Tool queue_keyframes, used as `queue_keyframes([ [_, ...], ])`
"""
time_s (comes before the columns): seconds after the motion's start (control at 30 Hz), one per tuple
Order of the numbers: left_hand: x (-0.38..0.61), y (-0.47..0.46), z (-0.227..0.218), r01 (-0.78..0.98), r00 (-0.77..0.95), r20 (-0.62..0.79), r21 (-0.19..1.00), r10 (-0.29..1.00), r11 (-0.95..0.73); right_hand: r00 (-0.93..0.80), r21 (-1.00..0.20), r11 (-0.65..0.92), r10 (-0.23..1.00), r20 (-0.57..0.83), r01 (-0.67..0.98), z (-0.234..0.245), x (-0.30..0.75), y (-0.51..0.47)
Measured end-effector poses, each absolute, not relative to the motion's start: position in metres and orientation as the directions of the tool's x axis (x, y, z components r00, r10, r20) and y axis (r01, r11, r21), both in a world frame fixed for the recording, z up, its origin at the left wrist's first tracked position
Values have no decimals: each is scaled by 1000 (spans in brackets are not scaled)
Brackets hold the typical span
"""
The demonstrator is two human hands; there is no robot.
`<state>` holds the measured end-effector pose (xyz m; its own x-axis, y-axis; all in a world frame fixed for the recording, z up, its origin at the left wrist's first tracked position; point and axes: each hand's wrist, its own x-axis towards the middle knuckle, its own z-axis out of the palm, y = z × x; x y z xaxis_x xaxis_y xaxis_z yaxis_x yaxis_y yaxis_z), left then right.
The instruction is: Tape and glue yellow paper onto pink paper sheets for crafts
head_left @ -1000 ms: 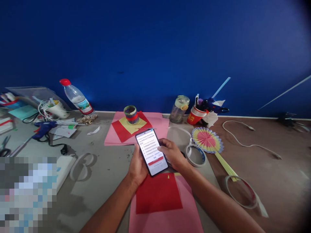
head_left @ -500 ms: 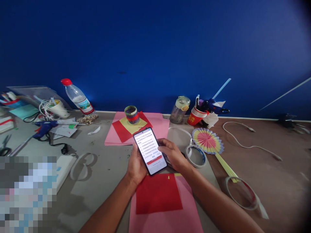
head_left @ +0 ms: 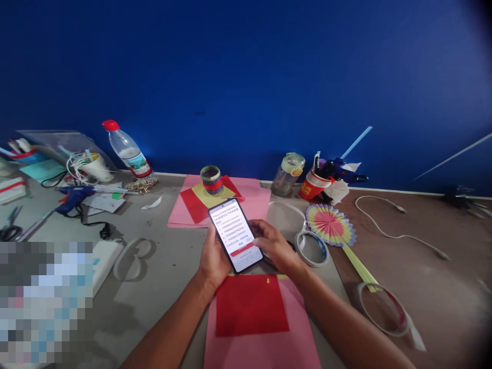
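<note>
A smartphone (head_left: 236,233) with a lit screen of text and a red button is held up, slightly tilted, over the table. My left hand (head_left: 214,256) is wrapped round its left side and lower back. At its right edge, my right hand (head_left: 274,246) steadies the phone, the thumb lying over the lower right of the screen; its other fingers are partly hidden. Below the phone lies a red sheet (head_left: 251,310) on pink paper (head_left: 265,353). Beyond it, a roll of tape (head_left: 211,180) rests on yellow and red sheets (head_left: 192,205) over more pink paper.
Right of my hands lie a tape roll (head_left: 319,256), a pleated paper fan (head_left: 331,225), a larger tape ring (head_left: 403,323) and a white cable (head_left: 384,230). A jar (head_left: 288,174) and red cup (head_left: 313,185) stand behind. Leftward are a bottle (head_left: 132,156) and glue gun (head_left: 75,199).
My right thumb has moved down on the screen, toward the lower right corner. The view has shifted slightly, and the phone remains in both hands.
</note>
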<state>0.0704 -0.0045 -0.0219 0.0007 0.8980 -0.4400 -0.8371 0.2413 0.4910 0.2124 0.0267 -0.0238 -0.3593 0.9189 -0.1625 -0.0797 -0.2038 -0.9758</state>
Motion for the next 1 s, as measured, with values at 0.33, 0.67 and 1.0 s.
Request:
queue_keyframes([
  [0.33,71,-5,-29,-861,40,-408,450,912,238,-309,-994,-111,945,-105,-1,-26,212,28],
  [0.67,71,-5,-29,-851,48,-412,460,910,252,-151,-836,451,892,425,313,-28,218,22],
  [1.0,64,-7,-24,-940,57,-296,307,953,151,-378,-350,704,657,652,618,-33,211,12],
])
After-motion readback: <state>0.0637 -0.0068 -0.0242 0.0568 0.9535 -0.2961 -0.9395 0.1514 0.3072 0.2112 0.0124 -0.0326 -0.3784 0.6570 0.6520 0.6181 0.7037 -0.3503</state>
